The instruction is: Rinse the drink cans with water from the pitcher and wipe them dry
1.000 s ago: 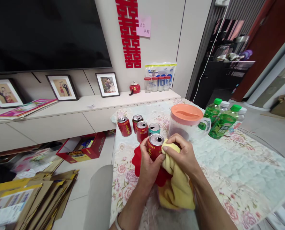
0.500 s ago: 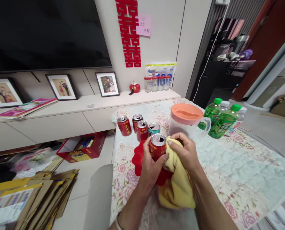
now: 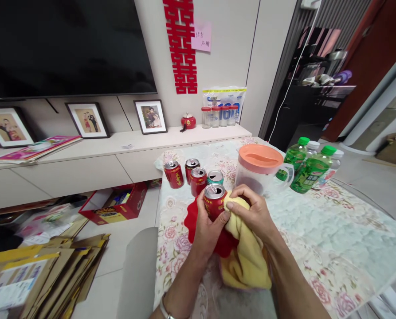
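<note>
Can [image 3: 215, 201] | axis near-upright, top up | left fingers [image 3: 220, 221] gripping can | right fingers [image 3: 241, 209] gripping cloth [image 3: 246, 261]

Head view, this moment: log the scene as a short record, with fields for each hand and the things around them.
Left hand: grips an opened red can
Right hand: pinches a yellow cloth at the can's side
Near the hands: red scalloped item, partly hidden
Beyond the held can: four more cans
Further right: pitcher with orange lid; four bottles, two green-capped
Surface: floral tablecloth
</note>
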`<act>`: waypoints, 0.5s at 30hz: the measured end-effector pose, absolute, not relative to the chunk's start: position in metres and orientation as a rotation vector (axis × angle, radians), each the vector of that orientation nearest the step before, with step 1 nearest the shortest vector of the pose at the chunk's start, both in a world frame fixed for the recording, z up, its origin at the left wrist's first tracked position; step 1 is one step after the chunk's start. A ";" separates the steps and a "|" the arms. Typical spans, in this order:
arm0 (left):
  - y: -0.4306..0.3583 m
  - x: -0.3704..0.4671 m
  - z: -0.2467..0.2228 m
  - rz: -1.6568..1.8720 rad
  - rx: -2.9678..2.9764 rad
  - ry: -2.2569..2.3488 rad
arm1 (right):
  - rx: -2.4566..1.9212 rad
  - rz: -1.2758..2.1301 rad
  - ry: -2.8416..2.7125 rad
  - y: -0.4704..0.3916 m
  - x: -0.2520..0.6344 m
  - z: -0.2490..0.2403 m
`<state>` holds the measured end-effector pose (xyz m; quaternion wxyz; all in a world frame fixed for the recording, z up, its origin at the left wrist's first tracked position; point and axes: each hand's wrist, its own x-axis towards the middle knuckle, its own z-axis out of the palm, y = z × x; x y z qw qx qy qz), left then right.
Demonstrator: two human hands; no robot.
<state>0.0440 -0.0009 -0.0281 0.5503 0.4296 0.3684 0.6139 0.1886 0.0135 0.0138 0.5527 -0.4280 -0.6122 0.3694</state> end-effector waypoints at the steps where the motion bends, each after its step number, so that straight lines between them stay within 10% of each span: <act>1: -0.001 0.044 -0.029 1.449 1.005 0.856 | -1.022 0.890 -1.443 0.014 0.189 0.013; 15: 0.000 0.041 -0.028 1.419 0.921 0.652 | -1.104 1.091 -1.294 0.017 0.198 0.011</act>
